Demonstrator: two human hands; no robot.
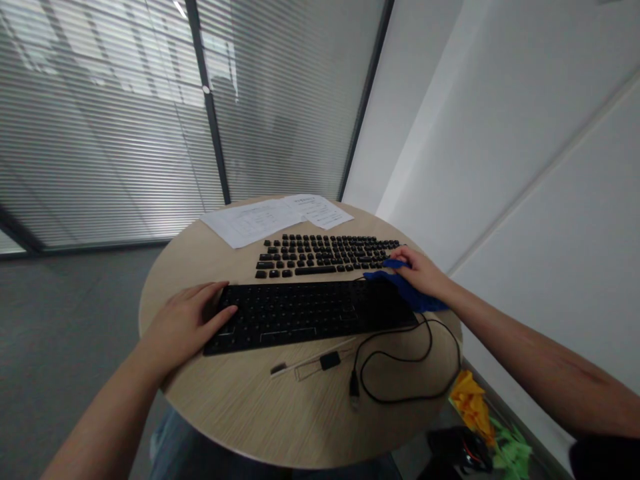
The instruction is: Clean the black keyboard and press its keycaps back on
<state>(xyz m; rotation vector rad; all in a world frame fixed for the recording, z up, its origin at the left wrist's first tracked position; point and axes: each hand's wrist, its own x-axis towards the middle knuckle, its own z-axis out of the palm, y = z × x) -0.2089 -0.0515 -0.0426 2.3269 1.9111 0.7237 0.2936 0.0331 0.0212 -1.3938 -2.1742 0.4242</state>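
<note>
A black keyboard base [300, 310] with its keycaps off lies across the table before me. My left hand [193, 323] grips its left end, thumb over the top face and fingers along the far edge. At the other end, my right hand [417, 268] pinches a blue cloth [413, 293], part of which drapes over the keyboard's right corner. Just beyond the base, loose black keycaps [325, 255] are laid out in keyboard-like rows. Nearer to me are a thin brush [300, 360] and a wire keycap puller [329, 361] with a black grip.
The keyboard's cable [400, 401] loops over the right front of the round wooden table [250, 413], its USB plug [355, 387] near the front. Printed papers [255, 220] lie at the back. Orange cloth or paper [473, 403] and a green piece [513, 450] sit below, by the wall.
</note>
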